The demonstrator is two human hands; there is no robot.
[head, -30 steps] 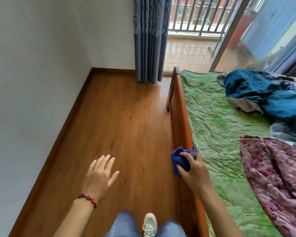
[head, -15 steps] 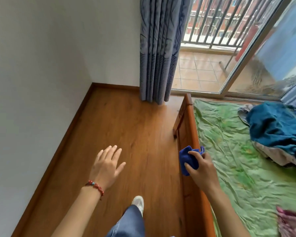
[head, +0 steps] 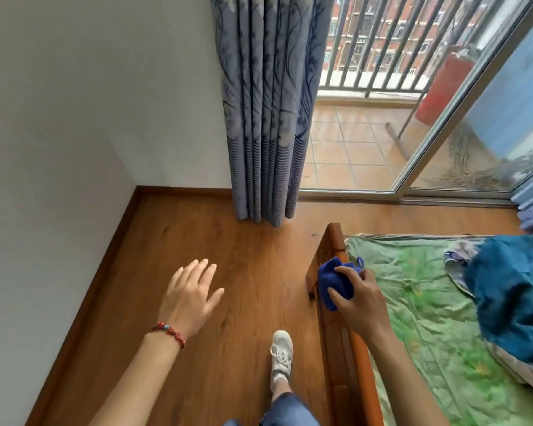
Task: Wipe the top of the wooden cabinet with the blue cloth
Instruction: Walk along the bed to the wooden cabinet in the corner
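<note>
Warm brown wood-plank floor (head: 173, 272), smooth and faintly glossy, edged by a matching skirting board under plain white walls (head: 59, 118). Grey-blue pleated curtain (head: 265, 118) hanging to the floor beside a sliding glass door (head: 437, 124); beyond it a tiled balcony with a barred railing (head: 379, 47). At right, a reddish-brown wooden bed frame (head: 336, 348), narrow top rail with a carved end post, beside a crumpled green sheet (head: 413, 302). Rumpled teal blanket (head: 511, 296) heaped on the sheet at far right. Blue cloth (head: 331, 279), soft and bunched, draped over the top rail near the post, gripped from above by the right hand (head: 359, 302), fingers curled around it. Left hand (head: 188, 298) empty, palm down, fingers spread wide above the floor, red beaded bracelet (head: 170, 332) at the wrist. White sneaker (head: 281, 356) and blue jeans leg on the floor close beside the frame.
</note>
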